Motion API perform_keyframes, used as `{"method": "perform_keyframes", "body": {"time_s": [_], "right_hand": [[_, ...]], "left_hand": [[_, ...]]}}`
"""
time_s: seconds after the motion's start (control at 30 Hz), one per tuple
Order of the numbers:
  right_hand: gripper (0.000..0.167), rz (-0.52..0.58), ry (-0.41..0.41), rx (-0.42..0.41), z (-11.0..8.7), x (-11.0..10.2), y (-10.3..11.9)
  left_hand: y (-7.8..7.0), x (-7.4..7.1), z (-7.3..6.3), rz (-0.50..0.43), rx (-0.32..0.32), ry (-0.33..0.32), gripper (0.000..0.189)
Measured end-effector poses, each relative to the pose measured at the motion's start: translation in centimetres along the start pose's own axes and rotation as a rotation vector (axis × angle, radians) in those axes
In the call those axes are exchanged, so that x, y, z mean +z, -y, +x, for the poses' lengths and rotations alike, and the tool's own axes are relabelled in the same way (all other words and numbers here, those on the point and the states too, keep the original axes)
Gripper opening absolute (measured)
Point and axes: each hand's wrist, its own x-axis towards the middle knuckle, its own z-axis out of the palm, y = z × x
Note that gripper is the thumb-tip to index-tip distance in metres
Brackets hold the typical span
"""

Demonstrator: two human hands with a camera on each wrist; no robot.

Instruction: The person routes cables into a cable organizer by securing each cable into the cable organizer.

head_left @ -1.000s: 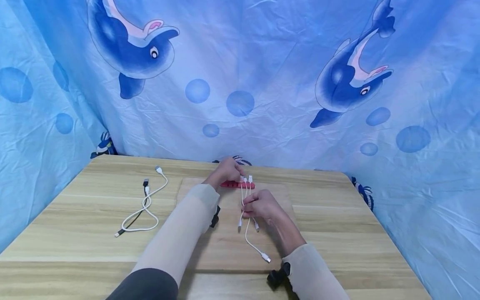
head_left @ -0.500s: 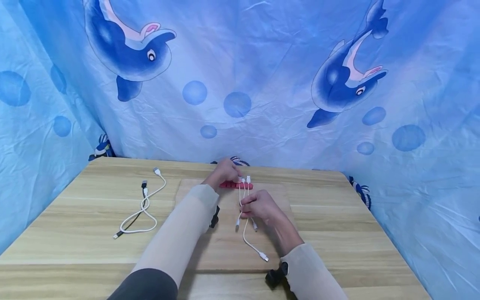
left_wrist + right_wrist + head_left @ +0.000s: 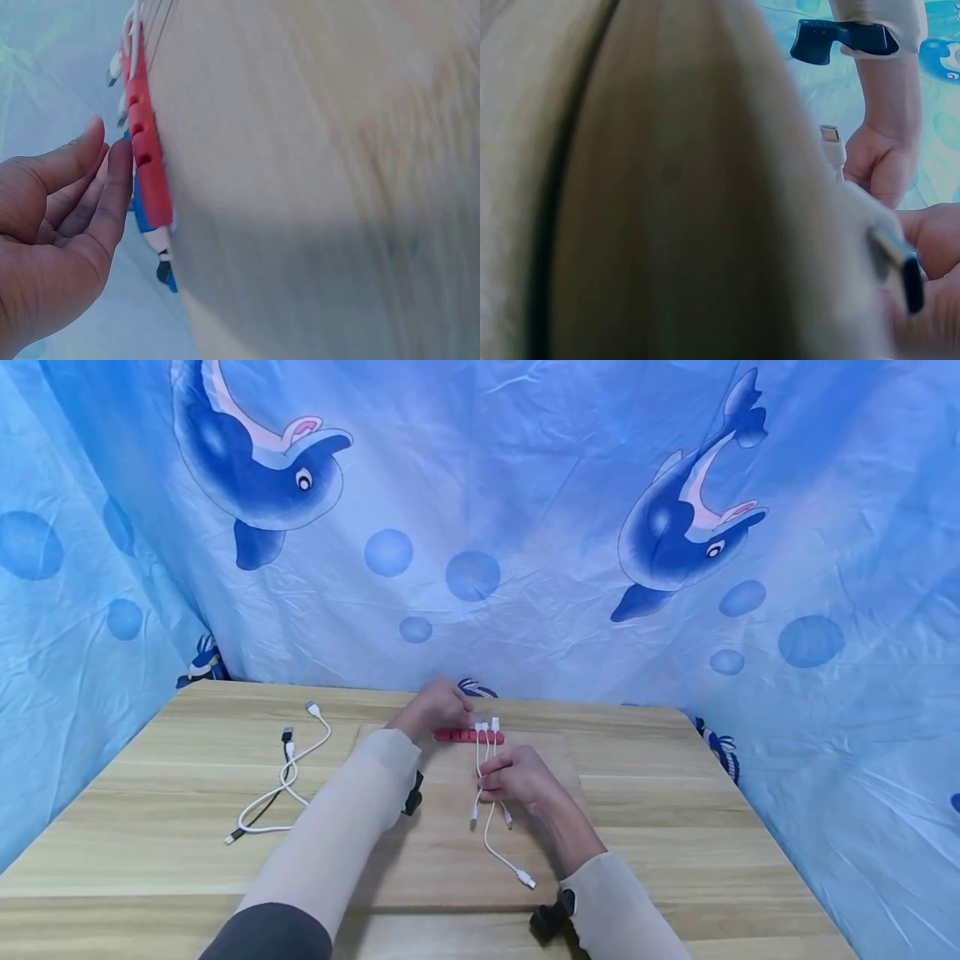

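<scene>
A red cable holder with slots along its length lies near the far edge of a wooden board. Several white charging cables run through its right-hand slots, their USB plugs standing just beyond it. My left hand is beside the holder's left part; in the left wrist view its fingers are relaxed with nothing between them, the fingertips right at the red strip. My right hand pinches the white cables below the holder. Connector ends hang out under it, and one shows in the right wrist view.
To the left on the table lie a looped white cable and a black cable, crossing each other. The thin wooden board lies under the hands. A blue dolphin-print curtain stands behind the table.
My left hand has drawn back slightly to the left from the cable plugs, baring more of the red holder. The right hand keeps its grip on the cables.
</scene>
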Motion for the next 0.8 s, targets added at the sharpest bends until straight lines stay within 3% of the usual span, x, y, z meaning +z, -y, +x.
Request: {"method": "perform_keyframes", "body": {"time_s": [0.23, 0.57, 0.8], "right_hand": [[0.017, -0.014, -0.003, 0.010, 0.1, -0.1, -0.2], [0.016, 0.001, -0.002, 0.042, 0.3, -0.1, -0.3], [0.016, -0.016, 0.004, 0.028, 0.2, 0.0, -0.2]], "left_hand": [[0.5, -2.1, -0.9, 0.092, 0.118, -0.013, 0.033], [2.8, -5.2, -1.9, 0.094, 0.084, -0.049, 0.034], [5.0, -7.7, -2.7, 0.142, 0.119, -0.075, 0.033]]}}
